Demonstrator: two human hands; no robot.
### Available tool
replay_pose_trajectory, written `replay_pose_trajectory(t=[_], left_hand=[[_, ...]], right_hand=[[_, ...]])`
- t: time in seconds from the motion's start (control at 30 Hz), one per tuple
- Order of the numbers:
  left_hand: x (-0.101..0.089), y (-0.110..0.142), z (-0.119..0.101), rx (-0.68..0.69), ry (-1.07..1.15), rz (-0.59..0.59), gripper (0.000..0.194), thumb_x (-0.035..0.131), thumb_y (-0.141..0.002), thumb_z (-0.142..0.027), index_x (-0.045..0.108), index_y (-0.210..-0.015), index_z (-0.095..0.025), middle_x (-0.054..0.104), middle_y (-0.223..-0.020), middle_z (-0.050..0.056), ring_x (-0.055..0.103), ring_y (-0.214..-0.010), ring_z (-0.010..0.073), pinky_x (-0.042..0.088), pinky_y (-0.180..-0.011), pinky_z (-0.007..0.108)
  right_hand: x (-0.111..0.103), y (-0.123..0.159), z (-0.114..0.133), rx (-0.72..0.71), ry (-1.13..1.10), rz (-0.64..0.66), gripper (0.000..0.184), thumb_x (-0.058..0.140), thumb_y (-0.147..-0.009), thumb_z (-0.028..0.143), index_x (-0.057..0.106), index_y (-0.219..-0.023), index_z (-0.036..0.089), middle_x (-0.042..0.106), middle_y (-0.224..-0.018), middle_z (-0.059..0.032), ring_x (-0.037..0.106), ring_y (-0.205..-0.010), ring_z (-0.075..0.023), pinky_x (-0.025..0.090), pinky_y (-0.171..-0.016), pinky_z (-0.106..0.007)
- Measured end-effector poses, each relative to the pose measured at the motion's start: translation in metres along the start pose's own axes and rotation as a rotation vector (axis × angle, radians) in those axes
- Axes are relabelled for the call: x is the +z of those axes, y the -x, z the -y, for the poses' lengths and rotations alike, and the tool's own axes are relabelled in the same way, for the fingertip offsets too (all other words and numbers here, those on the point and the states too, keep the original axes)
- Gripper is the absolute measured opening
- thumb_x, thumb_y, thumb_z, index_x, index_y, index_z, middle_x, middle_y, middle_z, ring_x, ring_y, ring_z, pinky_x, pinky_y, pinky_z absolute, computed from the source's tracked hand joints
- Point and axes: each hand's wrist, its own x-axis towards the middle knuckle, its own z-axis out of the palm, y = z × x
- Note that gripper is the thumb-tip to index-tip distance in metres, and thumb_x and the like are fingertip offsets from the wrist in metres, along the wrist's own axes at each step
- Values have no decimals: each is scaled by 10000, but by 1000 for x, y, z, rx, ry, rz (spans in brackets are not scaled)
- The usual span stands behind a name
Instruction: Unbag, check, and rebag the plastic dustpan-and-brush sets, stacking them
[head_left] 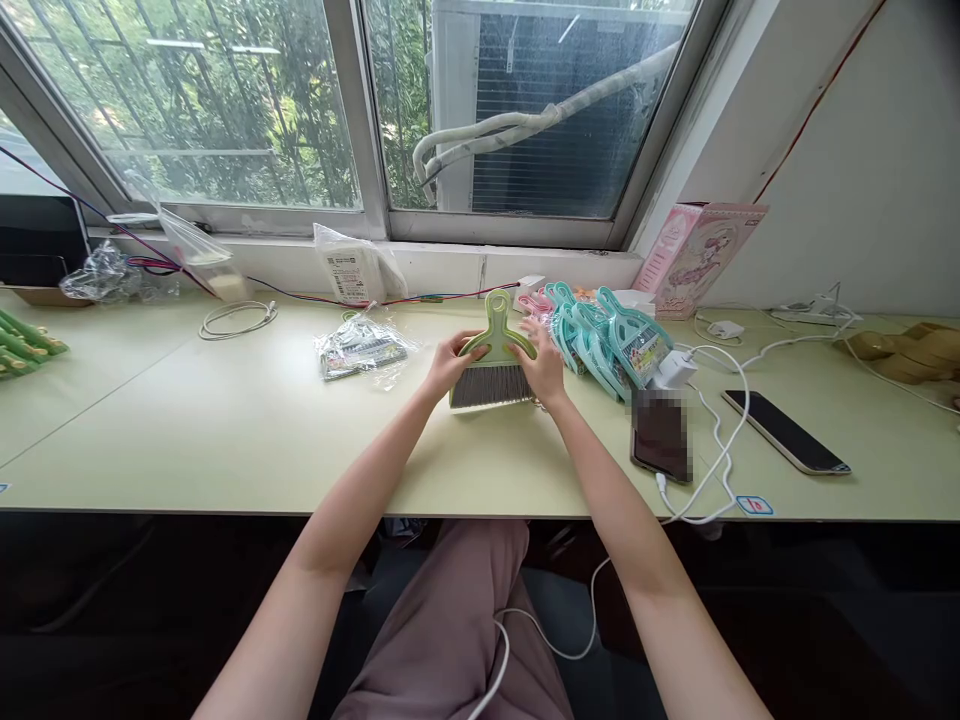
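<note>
A green hand brush with dark bristles stands on the table in front of me, its rounded handle pointing up toward the window. My left hand closes on its left shoulder, thumb on the front face. On the opposite side my right hand grips it the same way, fingers partly hidden behind. A pale green edge shows around the bristles, perhaps a dustpan; I cannot tell for sure. Just right of my right hand lies a pile of turquoise clothes hangers, with some pink ones behind.
Left of the brush lies a clear plastic packet. A plugged-in phone, white charger with loose cables, and second phone lie on the right. A pink box stands by the wall. A coiled cable sits far left.
</note>
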Motion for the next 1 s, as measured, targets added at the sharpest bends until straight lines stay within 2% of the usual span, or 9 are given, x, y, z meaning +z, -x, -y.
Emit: replay_pose_trajectory(t=[0.07, 0.13, 0.27, 0.37, 0.63, 0.77, 0.87, 0.93, 1.0], left_hand=[[0, 1, -4, -7, -3, -18, 607, 813, -636, -523, 698, -1104, -153, 733, -999, 75, 647, -941, 234, 484, -822, 319], [-1, 2, -5, -40, -33, -4, 576, 786, -656, -548, 713, -1066, -150, 728, -961, 64, 640, -917, 229, 475, -799, 305], [-4, 1, -2, -106, -145, 54, 480, 702, -696, -611, 705, -820, -147, 634, -709, 14, 578, -724, 182, 416, -657, 267], [-5, 0, 1, -75, -184, 57, 427, 679, -709, -575, 675, -768, -152, 569, -660, -5, 524, -676, 159, 377, -625, 257], [2, 1, -1, 10, -242, -6, 323, 624, -734, -461, 586, -633, -157, 464, -595, -22, 423, -611, 123, 297, -588, 256], [5, 1, 3, -6, -207, -33, 336, 650, -717, -479, 618, -651, -151, 496, -593, -22, 447, -607, 125, 314, -588, 254], [1, -2, 10, -58, -137, -126, 359, 689, -687, -504, 667, -706, -146, 568, -627, -10, 508, -641, 140, 366, -619, 254], [-8, -6, 16, -106, -66, -217, 380, 728, -649, -511, 679, -735, -145, 611, -663, 4, 539, -666, 148, 395, -643, 259], [-21, -9, 22, -167, 16, -308, 415, 775, -594, -507, 685, -772, -144, 645, -707, 22, 567, -688, 157, 420, -665, 269]], right_hand=[[2, -4, -7, 103, -201, 142, 465, 596, -857, 555, 686, -1103, 171, 713, -987, -79, 643, -925, -244, 475, -807, -333], [5, -5, -12, 187, -344, 194, 480, 658, -783, 594, 724, -973, 158, 709, -861, -49, 637, -838, -217, 470, -750, -299], [9, -3, -10, 308, -510, 176, 515, 777, -619, 605, 726, -870, 157, 696, -794, -19, 624, -789, -183, 465, -726, -274], [10, -3, -5, 392, -563, 168, 531, 820, -531, 599, 713, -803, 155, 692, -761, -17, 626, -783, -180, 473, -733, -280], [11, -5, -10, 465, -581, 139, 504, 851, -482, 560, 694, -738, 156, 686, -714, -11, 629, -724, -174, 481, -729, -298], [7, -6, -13, 410, -585, 243, 585, 800, -548, 661, 714, -837, 160, 724, -821, -54, 666, -846, -222, 494, -816, -336], [1, -8, -20, 415, -550, 307, 646, 571, -757, 763, 716, -979, 174, 739, -975, -102, 673, -970, -252, 498, -873, -376], [-4, -9, -29, 459, -424, 310, 617, 400, -903, 689, 696, -1093, 181, 723, -1097, -123, 667, -1029, -248, 503, -888, -387], [-10, -8, -41, 478, -137, 297, 492, 431, -947, 548, 676, -1168, 182, 683, -1218, -136, 630, -1128, -254, 481, -945, -398]])
